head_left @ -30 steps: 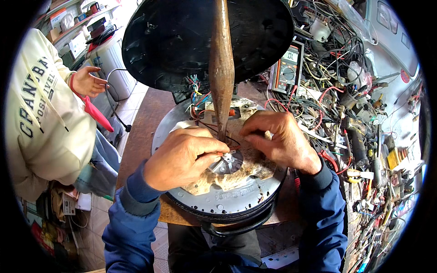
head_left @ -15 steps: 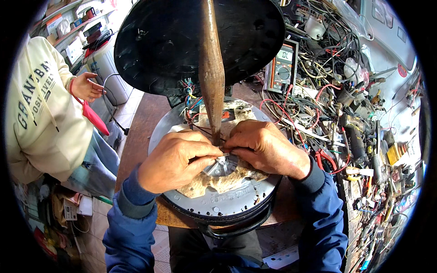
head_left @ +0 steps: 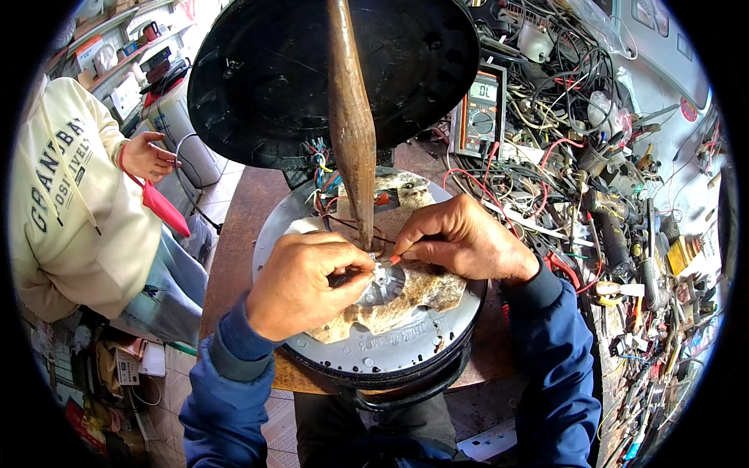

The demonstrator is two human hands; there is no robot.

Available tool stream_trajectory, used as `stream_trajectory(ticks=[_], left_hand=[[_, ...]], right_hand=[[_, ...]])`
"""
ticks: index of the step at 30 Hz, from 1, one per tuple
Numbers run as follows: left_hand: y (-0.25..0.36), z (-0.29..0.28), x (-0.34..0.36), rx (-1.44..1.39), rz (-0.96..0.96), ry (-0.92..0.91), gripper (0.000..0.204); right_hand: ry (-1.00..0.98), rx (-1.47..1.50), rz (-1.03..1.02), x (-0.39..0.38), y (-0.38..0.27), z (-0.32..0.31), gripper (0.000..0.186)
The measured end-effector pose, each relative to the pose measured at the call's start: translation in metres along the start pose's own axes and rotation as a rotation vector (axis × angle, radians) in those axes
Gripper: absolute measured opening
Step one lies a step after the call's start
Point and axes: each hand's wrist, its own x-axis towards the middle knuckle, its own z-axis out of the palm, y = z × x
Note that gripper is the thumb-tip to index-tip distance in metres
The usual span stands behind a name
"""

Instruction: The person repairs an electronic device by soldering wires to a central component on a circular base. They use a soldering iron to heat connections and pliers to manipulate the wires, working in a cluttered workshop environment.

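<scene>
Worn brown tabletop [head_left: 234, 257] supports a round grey metal base [head_left: 390, 345], overlaid by a ragged, mottled tan sheet [head_left: 438, 288]. Above its centre, the right hand [head_left: 456, 240] pinches a small red piece [head_left: 395, 259], drawn apart from the left hand [head_left: 308, 277] since half a second ago. The latter's fingers curl nearly together; whether they grip anything cannot be told. A smooth, swollen wooden stick [head_left: 353, 125], cut off above, hides part of the base.

Strong, uneven light is recorded: the floor [head_left: 227, 181] at upper left is washed nearly white, the grey disc [head_left: 390, 349] is brightly lit, and the space beneath the table [head_left: 231, 273] is held in shadow. Straight edges are bent toward the round, black-masked rim.
</scene>
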Motion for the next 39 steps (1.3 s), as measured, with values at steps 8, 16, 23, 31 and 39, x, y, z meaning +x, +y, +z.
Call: stream_trajectory(ticks=[8, 16, 23, 31, 39], left_hand=[[0.002, 0.002, 0.0, -0.011, -0.013, 0.016, 0.012], [0.004, 0.003, -0.001, 0.007, -0.01, 0.028, 0.013], [0.008, 0.005, -0.001, 0.048, -0.017, 0.047, 0.01], [0.004, 0.005, -0.001, 0.059, 0.022, 0.04, 0.011], [0.007, 0.001, 0.002, -0.006, -0.032, 0.026, 0.01]], right_hand=[[-0.025, -0.011, 0.007, 0.001, 0.0, -0.002, 0.014], [-0.031, -0.036, 0.001, 0.0, -0.003, -0.001, 0.013], [0.023, -0.162, -0.054, -0.001, -0.003, 0.008, 0.015], [0.03, -0.129, -0.068, -0.001, -0.001, 0.01, 0.013], [0.039, 0.056, 0.099, -0.003, -0.002, 0.004, 0.009]])
